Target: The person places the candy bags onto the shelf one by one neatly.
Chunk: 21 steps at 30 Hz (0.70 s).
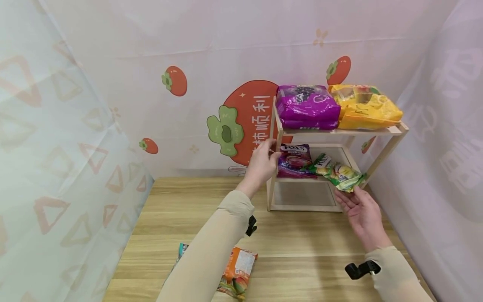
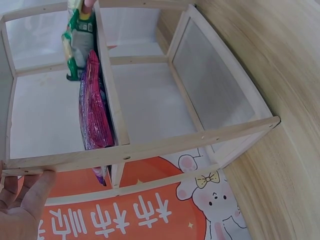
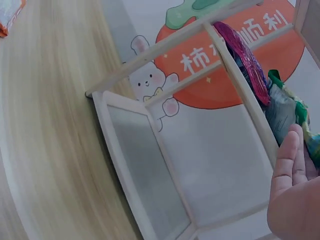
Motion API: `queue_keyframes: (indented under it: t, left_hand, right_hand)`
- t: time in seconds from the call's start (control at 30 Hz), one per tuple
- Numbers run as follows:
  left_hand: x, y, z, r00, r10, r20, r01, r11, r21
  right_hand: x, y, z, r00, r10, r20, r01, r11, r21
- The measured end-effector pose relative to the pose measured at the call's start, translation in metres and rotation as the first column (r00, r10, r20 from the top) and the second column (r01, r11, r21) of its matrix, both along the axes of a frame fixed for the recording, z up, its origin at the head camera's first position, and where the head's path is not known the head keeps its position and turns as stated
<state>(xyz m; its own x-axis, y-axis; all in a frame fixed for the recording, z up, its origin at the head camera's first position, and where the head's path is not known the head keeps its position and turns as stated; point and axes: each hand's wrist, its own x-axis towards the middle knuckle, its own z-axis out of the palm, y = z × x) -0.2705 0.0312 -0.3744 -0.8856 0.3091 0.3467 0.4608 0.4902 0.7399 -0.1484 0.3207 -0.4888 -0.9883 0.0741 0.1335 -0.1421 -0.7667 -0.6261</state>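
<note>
A small light-wood shelf rack [image 1: 385, 155] stands at the back right of the table. My left hand [image 1: 261, 167] grips its left front post, the thumb on the near side. On the middle shelf lies a purple Fox's berries candy bag [image 1: 296, 161]. Beside it, a green and yellow Fox's candy bag [image 1: 337, 172] sits tilted, its near end past the shelf's front edge. My right hand [image 1: 360, 214] touches that near end from below, palm up. In the right wrist view, its straight fingers [image 3: 287, 160] lie against the green bag [image 3: 282, 112].
On the top shelf stand a large purple bag [image 1: 307, 107] and a large yellow bag [image 1: 366, 107]. An orange bag [image 1: 241, 268] lies near the table's front, with a blue-edged packet [image 1: 183, 249] partly hidden by my left sleeve. Printed cloth walls [image 1: 113, 84] enclose the table.
</note>
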Motion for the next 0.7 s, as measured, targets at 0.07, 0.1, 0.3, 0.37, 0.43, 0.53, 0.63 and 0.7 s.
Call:
queue_keyframes:
  t: [0.07, 0.1, 0.3, 0.37, 0.43, 0.53, 0.63, 0.7]
  left_hand:
    - [0.0, 0.0, 0.0, 1.0, 0.0, -0.001, 0.0, 1.0, -0.004]
    - [0.0, 0.0, 0.0, 1.0, 0.001, -0.003, -0.001, 1.0, -0.005]
    - [-0.001, 0.0, -0.001, 1.0, 0.009, -0.011, -0.009, 1.0, -0.004]
    - [-0.001, 0.0, -0.001, 1.0, 0.009, -0.009, -0.009, 1.0, -0.001]
    - [-0.001, 0.0, -0.001, 1.0, 0.007, -0.005, -0.007, 1.0, 0.004]
    - [-0.001, 0.0, -0.001, 1.0, 0.004, 0.0, -0.004, 1.0, 0.002]
    - [-0.001, 0.0, -0.001, 1.0, 0.002, 0.002, -0.002, 1.0, -0.001]
    - [-0.001, 0.0, -0.001, 1.0, 0.0, 0.003, 0.0, 1.0, 0.002]
  right_hand:
    - [0.0, -0.002, 0.0, 1.0, 0.003, 0.02, -0.004, 0.999, 0.05]
    - [0.0, -0.003, 0.0, 0.999, 0.005, 0.032, -0.007, 0.997, 0.073]
    - [-0.006, -0.011, 0.003, 0.995, 0.041, 0.085, -0.055, 0.985, 0.166]
    - [-0.008, -0.013, 0.006, 0.993, 0.054, 0.109, -0.073, 0.98, 0.186]
    - [-0.01, -0.016, 0.009, 0.988, 0.059, 0.14, -0.088, 0.974, 0.208]
    - [-0.014, -0.019, 0.013, 0.98, 0.055, 0.194, -0.101, 0.966, 0.237]
    - [-0.018, -0.022, 0.016, 0.971, 0.045, 0.233, -0.106, 0.961, 0.256]
    - [-0.021, -0.023, 0.018, 0.967, 0.036, 0.253, -0.104, 0.959, 0.264]
